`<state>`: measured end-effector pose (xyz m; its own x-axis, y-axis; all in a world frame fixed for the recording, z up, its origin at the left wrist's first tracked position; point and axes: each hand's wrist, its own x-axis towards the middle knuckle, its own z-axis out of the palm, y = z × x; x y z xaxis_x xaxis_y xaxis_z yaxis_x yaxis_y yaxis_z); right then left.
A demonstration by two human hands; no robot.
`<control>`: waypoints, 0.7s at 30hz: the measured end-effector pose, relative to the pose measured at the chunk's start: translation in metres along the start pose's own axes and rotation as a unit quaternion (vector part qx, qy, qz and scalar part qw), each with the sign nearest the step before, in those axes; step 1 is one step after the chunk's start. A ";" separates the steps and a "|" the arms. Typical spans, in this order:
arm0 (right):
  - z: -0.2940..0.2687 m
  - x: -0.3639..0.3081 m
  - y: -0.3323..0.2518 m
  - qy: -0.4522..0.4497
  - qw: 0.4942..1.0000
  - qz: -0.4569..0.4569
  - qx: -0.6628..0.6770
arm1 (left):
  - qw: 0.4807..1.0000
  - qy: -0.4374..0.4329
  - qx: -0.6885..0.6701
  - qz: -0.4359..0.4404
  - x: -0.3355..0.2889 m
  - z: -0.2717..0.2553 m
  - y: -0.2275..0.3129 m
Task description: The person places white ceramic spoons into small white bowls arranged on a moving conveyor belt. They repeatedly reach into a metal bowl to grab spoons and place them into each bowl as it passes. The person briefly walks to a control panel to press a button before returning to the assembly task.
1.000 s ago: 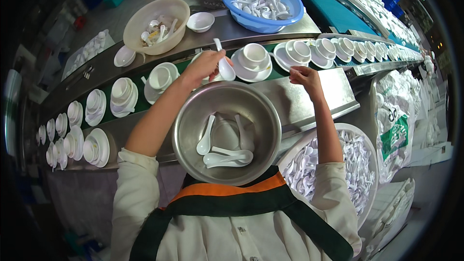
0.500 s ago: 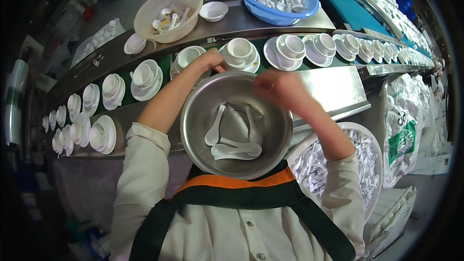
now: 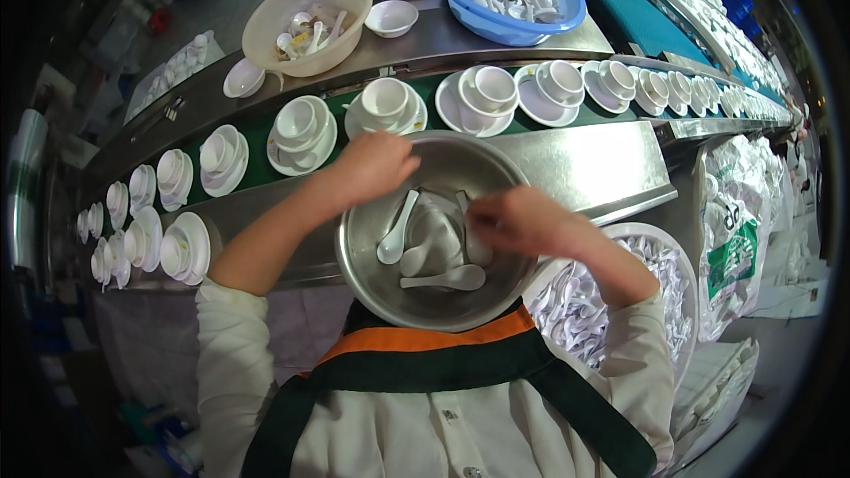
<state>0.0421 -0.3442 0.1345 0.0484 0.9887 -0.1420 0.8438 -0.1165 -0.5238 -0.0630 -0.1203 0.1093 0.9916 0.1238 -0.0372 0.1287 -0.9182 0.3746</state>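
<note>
A steel bowl (image 3: pixel 385 296) fills the centre of the frame, between the person's apron (image 3: pixel 416 363) and a green conveyor belt (image 3: pixel 258 143) that arcs across the picture. Along the belt runs a row of white crockery stacks (image 3: pixel 301 134), cups and bowls set on plates, shrinking toward the right edge; more crockery stands on the metal ledge (image 3: pixel 589 159) at the left. Beyond the belt, a cream basin (image 3: pixel 266 31) with spoons and scraps sits at upper left, a small white bowl (image 3: pixel 392 19) beside it, and a blue basin (image 3: pixel 531 33) heaped with spoons at upper centre. A pale tub (image 3: pixel 624 229) full of spoons lies at lower right, partly covered by the right forearm; a white and green plastic bag (image 3: pixel 735 243) is past it.

White spoons (image 3: pixel 457 279) lie inside the steel bowl, some of them blurred.

The left forearm slants up from lower left across the ledge, and the left hand (image 3: pixel 379 165) hangs over the bowl's upper-left rim, fingers curled; their tips are hidden, so whether they grip anything cannot be told. The right hand (image 3: pixel 506 219) reaches in from the right over the bowl, fingers bent, at a spoon near its right side; blur leaves its hold unclear.
</note>
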 end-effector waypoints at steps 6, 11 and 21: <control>-0.008 0.032 0.126 0.306 0.918 0.192 -0.164 | 0.980 -0.170 0.101 0.013 -0.016 0.039 0.013; 0.032 0.064 0.188 0.275 0.897 0.250 -0.240 | 0.977 -0.151 0.083 0.123 -0.029 0.059 0.035; 0.008 0.054 0.036 0.163 0.938 -0.168 -0.255 | 0.952 -0.253 -0.064 0.162 -0.061 0.071 0.063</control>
<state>0.0707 -0.2960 0.1010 -0.1747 0.9478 0.2669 0.9828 0.1845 -0.0120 -0.1144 -0.2121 0.0695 0.8619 -0.3855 -0.3296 -0.1563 -0.8201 0.5505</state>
